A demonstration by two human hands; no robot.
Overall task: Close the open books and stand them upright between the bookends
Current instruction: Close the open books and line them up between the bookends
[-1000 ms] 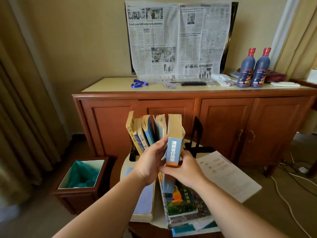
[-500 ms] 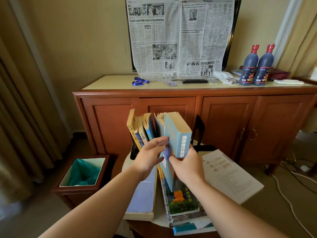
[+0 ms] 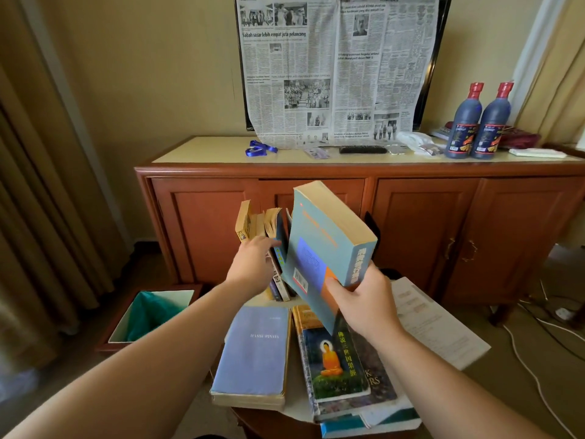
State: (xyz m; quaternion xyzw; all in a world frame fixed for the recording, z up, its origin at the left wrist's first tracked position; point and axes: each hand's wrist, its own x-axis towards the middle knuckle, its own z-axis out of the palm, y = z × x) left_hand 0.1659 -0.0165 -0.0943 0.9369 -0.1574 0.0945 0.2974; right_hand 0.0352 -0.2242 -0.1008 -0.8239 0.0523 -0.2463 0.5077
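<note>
1. So my right hand [image 3: 364, 307] has got the thick teal paperback [image 3: 319, 248] by its lower corner, thumb across the back cover and fingers wrapped around the spine side. It's closed, lifted off the table and tilted, top leaning away from me and to the left.
2. My left hand [image 3: 253, 267] is flat and open-ish, fingers pushed against the row of upright books [image 3: 264, 229] just left of the teal one. That row leans left and the pages of a couple are fanning out at the top.
3. A black bookend [image 3: 372, 229] pokes out just behind the teal book, past my right hand. Can't make out the other bookend, the row hides it.
4. Below my hands, closer to me, a lavender book [image 3: 256, 350] lies flat and shut on the small round table [image 3: 297, 410], under my left wrist.
5. Just right of it, under my right wrist, is a stack with a Buddha-cover book [image 3: 335, 362] on top, also lying flat.
6. Off to the right of my right arm there's an open white booklet [image 3: 437, 327] lying face up.
7. Beyond everything is a wooden sideboard [image 3: 421, 223], and a bin with a green liner [image 3: 148, 315] sits on the floor left of my left arm.
</note>
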